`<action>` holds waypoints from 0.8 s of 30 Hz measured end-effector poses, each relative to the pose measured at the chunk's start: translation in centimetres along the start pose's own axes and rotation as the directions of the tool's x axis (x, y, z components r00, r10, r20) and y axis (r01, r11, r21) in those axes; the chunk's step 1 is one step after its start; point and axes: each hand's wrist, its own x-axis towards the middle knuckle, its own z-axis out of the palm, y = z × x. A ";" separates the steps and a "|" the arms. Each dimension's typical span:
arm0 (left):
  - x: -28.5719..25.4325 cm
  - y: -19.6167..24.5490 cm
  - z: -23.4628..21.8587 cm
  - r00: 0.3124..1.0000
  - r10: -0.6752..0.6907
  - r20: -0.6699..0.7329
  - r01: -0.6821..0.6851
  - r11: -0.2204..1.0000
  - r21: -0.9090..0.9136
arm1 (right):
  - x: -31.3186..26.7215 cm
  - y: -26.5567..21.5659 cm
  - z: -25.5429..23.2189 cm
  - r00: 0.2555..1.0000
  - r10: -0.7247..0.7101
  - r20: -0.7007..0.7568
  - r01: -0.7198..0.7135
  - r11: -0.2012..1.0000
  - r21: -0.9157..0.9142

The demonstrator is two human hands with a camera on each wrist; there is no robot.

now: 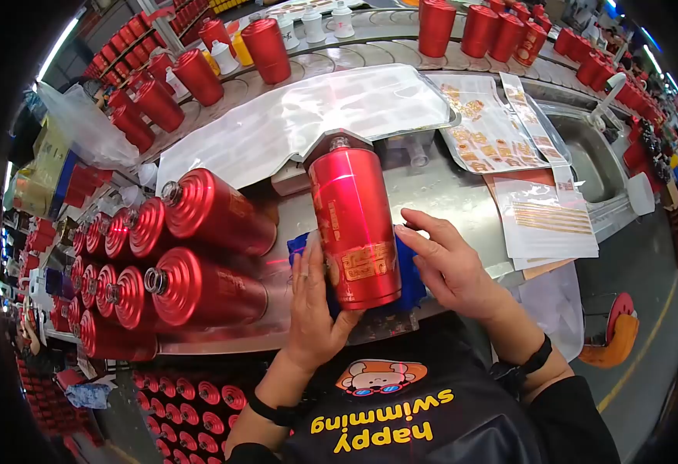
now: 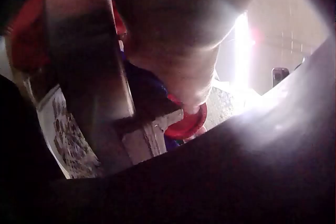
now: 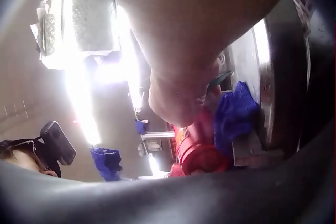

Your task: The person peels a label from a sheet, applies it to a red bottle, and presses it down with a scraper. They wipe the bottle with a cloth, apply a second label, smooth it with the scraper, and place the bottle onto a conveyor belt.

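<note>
A glossy red bottle (image 1: 354,220) with a clear threaded neck and gold decoration stands in the middle of the head view, its neck pointing away from me. My left hand (image 1: 312,305) holds its lower left side, fingers along the wall and thumb at the base. On the other side, my right hand (image 1: 456,267) is close to the bottle's right wall and pinches a small dark pointed tool (image 3: 218,80). A blue cloth (image 1: 410,278) lies beneath the bottle. In the left wrist view the left hand (image 2: 178,40) is mostly dark, with the fingertips hidden.
Several red bottles (image 1: 211,286) lie stacked at the left. Gold decal sheets (image 1: 493,139) and a white sheet with gold strips (image 1: 551,220) are at the right, near a metal sink (image 1: 586,158). Behind runs a conveyor (image 1: 354,54) carrying more red bottles.
</note>
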 end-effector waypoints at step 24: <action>4.5 1.2 0.1 0.980 -0.198 0.016 0.170 0.795 -0.582 | 0.5 1.0 -0.9 0.993 0.011 -0.114 0.024 0.952 0.304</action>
